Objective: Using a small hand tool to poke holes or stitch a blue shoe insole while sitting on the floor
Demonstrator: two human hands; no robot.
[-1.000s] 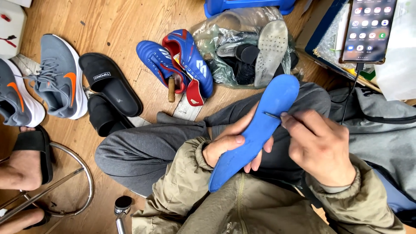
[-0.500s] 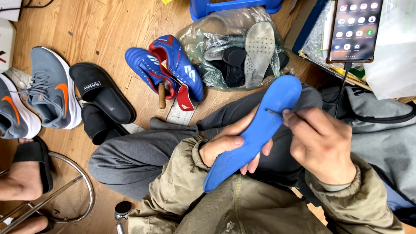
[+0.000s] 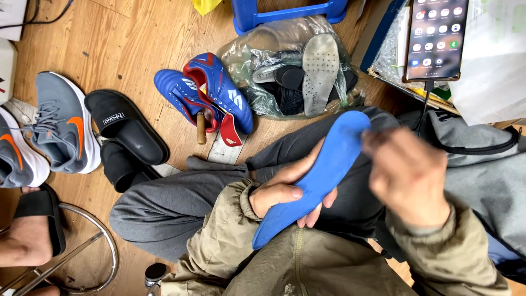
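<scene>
A long blue insole (image 3: 323, 170) slants across my lap, toe end up and to the right. My left hand (image 3: 279, 194) grips it around the middle, thumb on top and fingers underneath. My right hand (image 3: 408, 175) is blurred with motion just right of the insole's upper end, fingers drawn together. Whether it holds anything is unclear. I sit on a wooden floor in grey trousers and an olive jacket.
A pair of blue and red football boots (image 3: 211, 98) lies ahead, beside a clear plastic bag (image 3: 257, 49) holding a grey insole (image 3: 320, 66). Black slides (image 3: 126, 126) and grey sneakers (image 3: 63, 123) lie left. A phone (image 3: 435, 35) stands upper right. Another person's sandalled foot (image 3: 27, 235) is lower left.
My right hand has pulled back from the insole's upper surface, where its fingertips pinched a thin dark item, and is now blurred. The left hand keeps its grip.
</scene>
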